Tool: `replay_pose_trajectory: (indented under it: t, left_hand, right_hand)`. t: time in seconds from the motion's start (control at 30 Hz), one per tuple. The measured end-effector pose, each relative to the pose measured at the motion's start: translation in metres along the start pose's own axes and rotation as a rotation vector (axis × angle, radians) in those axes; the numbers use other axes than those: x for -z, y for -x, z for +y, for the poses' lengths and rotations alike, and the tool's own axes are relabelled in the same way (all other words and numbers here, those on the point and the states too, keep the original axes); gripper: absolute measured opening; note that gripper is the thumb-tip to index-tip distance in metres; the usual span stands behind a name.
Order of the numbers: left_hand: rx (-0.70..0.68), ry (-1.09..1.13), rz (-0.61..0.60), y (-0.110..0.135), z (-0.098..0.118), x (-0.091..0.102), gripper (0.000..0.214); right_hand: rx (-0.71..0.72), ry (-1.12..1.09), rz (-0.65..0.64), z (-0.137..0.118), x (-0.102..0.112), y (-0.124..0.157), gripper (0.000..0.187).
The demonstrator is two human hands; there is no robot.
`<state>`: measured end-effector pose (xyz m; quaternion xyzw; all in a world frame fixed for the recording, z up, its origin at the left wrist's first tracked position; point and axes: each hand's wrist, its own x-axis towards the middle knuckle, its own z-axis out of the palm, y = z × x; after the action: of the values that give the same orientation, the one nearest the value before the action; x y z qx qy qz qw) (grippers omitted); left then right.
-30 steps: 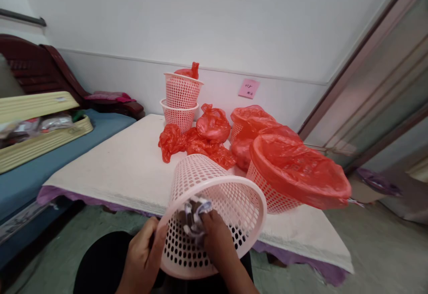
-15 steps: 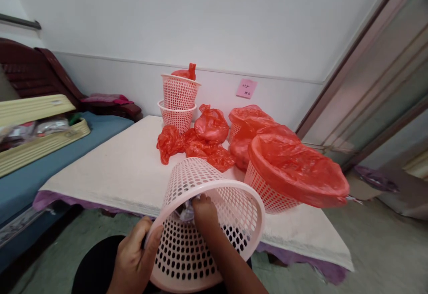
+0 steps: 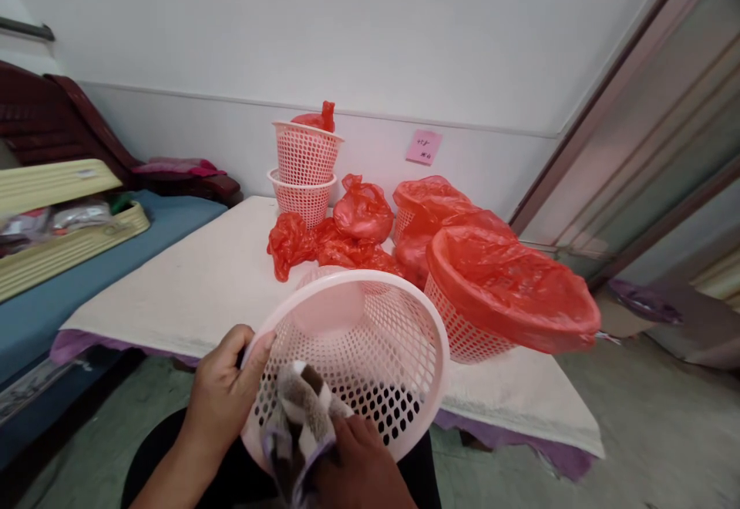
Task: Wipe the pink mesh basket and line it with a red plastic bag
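We wipe a basket.
Our left hand (image 3: 223,393) grips the basket (image 3: 347,355) rim at 9 o'clock; our right hand (image 3: 358,466) clutches a cloth (image 3: 301,420) at 6.

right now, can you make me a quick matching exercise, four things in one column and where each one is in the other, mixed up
Things:
1. cloth
2. sticky note
3. stacked baskets
4. lined basket

Places:
A. on the wall above the table
B. far end of the table, by the wall
C. in the right hand, at the rim of the held basket
D. on the table, right of the held basket

Pairs: 1-C, 2-A, 3-B, 4-D
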<state>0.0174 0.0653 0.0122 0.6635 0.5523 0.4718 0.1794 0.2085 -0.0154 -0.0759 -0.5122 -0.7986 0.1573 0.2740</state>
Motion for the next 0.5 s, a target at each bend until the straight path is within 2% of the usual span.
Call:
replay_pose_trajectory:
  t: [0.1, 0.2, 0.37, 0.43, 0.5]
  left_hand:
    - [0.021, 0.055, -0.047, -0.003, 0.004, 0.001, 0.034]
    - [0.069, 0.15, -0.083, -0.008, 0.009, -0.002, 0.035]
    - [0.069, 0.172, -0.056, -0.015, 0.013, -0.005, 0.036]
    - [0.086, 0.168, -0.02, -0.009, 0.011, -0.007, 0.034]
    - [0.143, 0.167, -0.022, 0.005, 0.006, -0.01, 0.032]
  right_hand:
    - [0.049, 0.222, -0.038, 0.011, -0.006, 0.009, 0.012]
    - [0.104, 0.327, 0.041, 0.013, -0.015, 0.008, 0.025]
    - [0.246, 0.23, 0.183, 0.009, -0.029, -0.003, 0.054]
    - [0.281, 0.144, 0.21, 0.004, -0.027, -0.01, 0.065]
    - [0.231, 0.012, 0.22, -0.006, -0.018, -0.018, 0.074]
